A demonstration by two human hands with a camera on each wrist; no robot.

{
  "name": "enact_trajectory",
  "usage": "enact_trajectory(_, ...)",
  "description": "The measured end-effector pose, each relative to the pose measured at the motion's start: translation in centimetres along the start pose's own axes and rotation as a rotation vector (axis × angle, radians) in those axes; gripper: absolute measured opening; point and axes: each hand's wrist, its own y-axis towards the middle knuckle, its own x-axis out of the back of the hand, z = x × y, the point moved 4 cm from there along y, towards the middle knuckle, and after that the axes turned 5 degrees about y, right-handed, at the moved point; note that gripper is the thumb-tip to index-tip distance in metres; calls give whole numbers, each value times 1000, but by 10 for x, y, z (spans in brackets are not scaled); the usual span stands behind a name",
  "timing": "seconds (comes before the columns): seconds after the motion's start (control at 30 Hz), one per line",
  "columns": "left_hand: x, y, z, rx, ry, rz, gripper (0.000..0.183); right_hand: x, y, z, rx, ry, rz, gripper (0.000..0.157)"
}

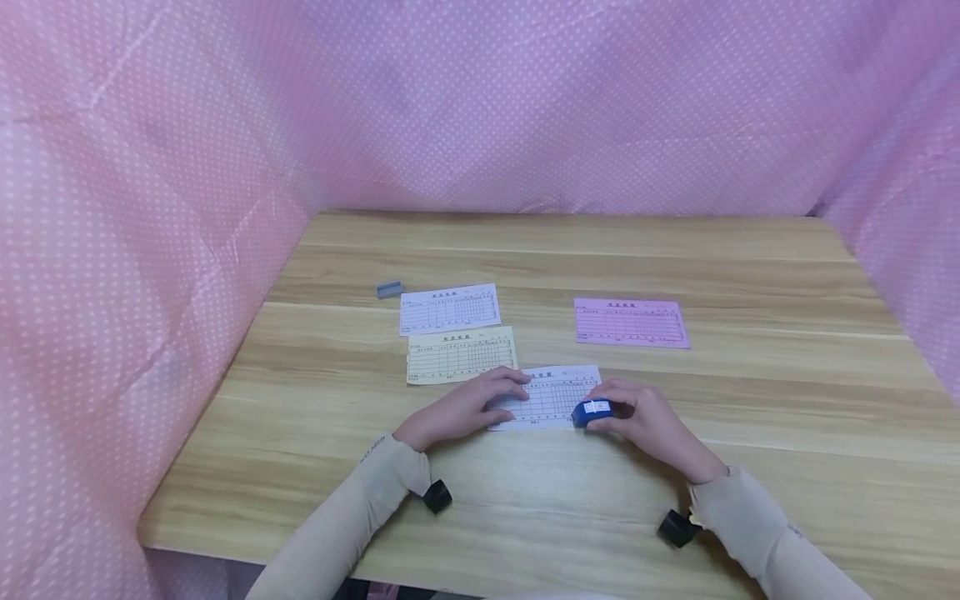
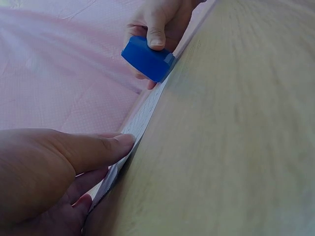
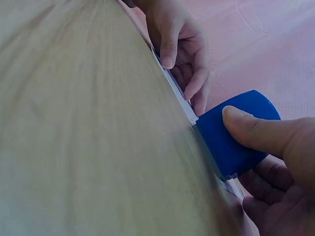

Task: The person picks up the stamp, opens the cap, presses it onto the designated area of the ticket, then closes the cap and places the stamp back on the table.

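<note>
A blue stamp with a white label on top is pinched between the thumb and fingers of my right hand. Its lower edge meets the lower right corner of a white printed form, as the right wrist view also shows for the stamp. My left hand rests on the left side of that form, thumb on the near edge and fingers spread over the sheet. In the left wrist view the left thumb lies on the paper. The stamp's underside is hidden.
A yellow form lies just beyond my left hand, with another white form behind it. Beside that one sits a small grey cap-like piece. A pink form lies at the right on the wooden table.
</note>
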Motion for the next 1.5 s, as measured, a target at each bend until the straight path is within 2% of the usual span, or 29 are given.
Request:
enact_trajectory(0.3,0,0,0,6,0,10,31,0,0,5,8,-46,-11,31)
enact_trajectory(0.47,0,-1,0,3,-3,7,30,1,0,4,20,-36,-17,30)
enact_trajectory(1.2,1,-3,-1,-1,2,5,31,1,2,-2,-53,-1,2,32)
enact_trajectory(1.27,1,-3,-1,6,-5,7,31,2,2,-6,-90,54,19,33)
enact_trajectory(1.4,1,-2,0,2,-11,5,31,4,1,-20,-233,316,55,42)
enact_trajectory(1.47,0,-2,0,-2,-5,4,31,7,0,-26,-303,455,46,47)
enact_trajectory(1.5,1,-2,0,-4,-3,4,31,9,0,-28,-312,499,39,49)
